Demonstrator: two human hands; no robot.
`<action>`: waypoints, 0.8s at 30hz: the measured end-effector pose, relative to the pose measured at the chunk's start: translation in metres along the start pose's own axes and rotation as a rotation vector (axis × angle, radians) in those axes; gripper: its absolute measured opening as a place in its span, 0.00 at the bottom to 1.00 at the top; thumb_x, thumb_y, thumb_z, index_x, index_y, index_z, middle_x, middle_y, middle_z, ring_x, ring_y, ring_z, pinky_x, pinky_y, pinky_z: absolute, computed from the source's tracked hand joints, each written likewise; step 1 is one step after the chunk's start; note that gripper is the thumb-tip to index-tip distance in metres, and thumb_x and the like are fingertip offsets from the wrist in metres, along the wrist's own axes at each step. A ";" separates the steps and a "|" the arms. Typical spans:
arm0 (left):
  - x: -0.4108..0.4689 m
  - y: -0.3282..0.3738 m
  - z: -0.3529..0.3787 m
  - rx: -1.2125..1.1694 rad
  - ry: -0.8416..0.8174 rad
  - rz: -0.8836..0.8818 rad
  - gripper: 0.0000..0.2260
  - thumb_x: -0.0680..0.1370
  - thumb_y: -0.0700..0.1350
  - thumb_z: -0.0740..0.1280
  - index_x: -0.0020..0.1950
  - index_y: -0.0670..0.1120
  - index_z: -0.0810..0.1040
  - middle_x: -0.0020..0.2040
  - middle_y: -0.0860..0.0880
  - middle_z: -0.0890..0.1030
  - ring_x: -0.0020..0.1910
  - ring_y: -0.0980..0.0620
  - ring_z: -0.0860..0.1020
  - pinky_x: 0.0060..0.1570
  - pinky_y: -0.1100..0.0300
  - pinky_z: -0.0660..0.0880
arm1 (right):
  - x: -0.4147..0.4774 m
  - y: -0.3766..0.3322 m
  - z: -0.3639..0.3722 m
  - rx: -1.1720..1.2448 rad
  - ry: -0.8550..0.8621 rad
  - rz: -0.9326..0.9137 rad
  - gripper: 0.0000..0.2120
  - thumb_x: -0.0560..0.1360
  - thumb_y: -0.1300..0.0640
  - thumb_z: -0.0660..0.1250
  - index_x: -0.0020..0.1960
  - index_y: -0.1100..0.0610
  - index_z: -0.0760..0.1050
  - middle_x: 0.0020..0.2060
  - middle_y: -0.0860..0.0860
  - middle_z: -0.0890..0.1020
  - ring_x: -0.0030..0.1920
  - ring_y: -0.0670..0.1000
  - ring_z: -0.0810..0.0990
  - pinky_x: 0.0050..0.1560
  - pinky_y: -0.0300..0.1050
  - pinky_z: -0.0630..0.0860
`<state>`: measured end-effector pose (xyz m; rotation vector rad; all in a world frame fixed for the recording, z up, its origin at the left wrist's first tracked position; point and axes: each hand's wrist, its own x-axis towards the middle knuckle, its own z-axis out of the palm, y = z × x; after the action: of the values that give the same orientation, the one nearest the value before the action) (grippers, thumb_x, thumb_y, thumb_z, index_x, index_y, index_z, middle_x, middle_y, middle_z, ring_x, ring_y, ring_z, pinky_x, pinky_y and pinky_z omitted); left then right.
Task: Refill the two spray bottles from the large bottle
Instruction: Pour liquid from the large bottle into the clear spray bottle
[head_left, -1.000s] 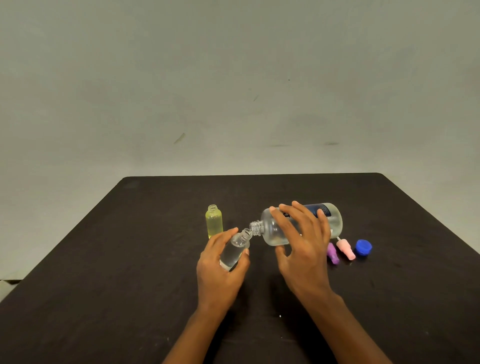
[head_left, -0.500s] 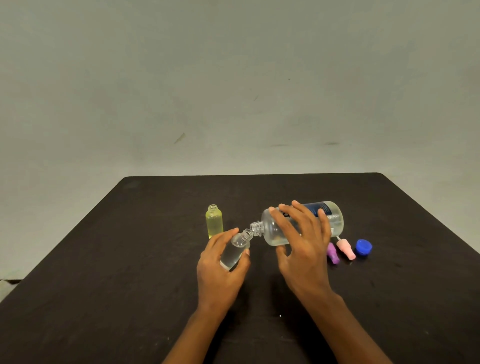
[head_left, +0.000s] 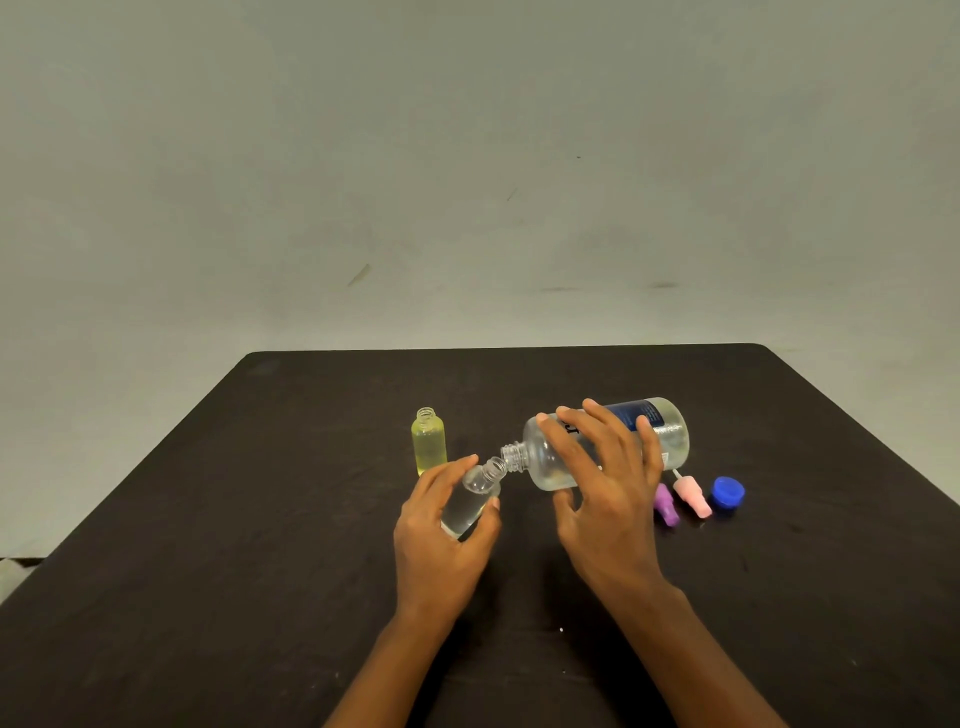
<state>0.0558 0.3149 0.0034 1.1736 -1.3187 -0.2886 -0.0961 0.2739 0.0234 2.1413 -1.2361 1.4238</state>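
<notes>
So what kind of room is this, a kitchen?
Probably not a kitchen; more like a plain work corner. Just a dark table in front of a bare grey wall, with the left hand holding a small clear bottle and the right hand a large bottle.

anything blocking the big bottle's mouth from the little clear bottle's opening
Nothing visible. The large bottle is tilted with its uncapped mouth right at the open neck of the clear spray bottle; the blue cap lies off to the right.
</notes>
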 end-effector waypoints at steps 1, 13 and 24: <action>0.000 0.000 0.000 0.001 -0.001 -0.001 0.18 0.69 0.51 0.68 0.57 0.49 0.80 0.53 0.58 0.80 0.53 0.58 0.79 0.53 0.70 0.72 | 0.000 0.000 0.000 0.000 0.003 0.000 0.43 0.55 0.76 0.74 0.66 0.51 0.70 0.62 0.48 0.72 0.68 0.53 0.69 0.74 0.57 0.53; 0.000 0.001 0.000 -0.003 0.005 0.002 0.17 0.68 0.51 0.68 0.56 0.50 0.80 0.54 0.59 0.79 0.53 0.59 0.79 0.53 0.71 0.71 | 0.000 0.001 0.000 -0.008 0.008 -0.014 0.43 0.55 0.76 0.72 0.66 0.51 0.70 0.62 0.48 0.72 0.68 0.53 0.69 0.73 0.59 0.55; 0.000 0.003 -0.001 0.001 -0.004 0.003 0.17 0.69 0.49 0.69 0.56 0.47 0.80 0.52 0.58 0.80 0.53 0.61 0.79 0.52 0.73 0.71 | 0.001 0.000 0.000 -0.021 0.010 -0.026 0.42 0.55 0.76 0.72 0.66 0.52 0.70 0.63 0.49 0.72 0.68 0.53 0.69 0.73 0.58 0.54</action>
<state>0.0552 0.3168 0.0059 1.1723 -1.3239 -0.2889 -0.0960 0.2730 0.0237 2.1258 -1.2097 1.4035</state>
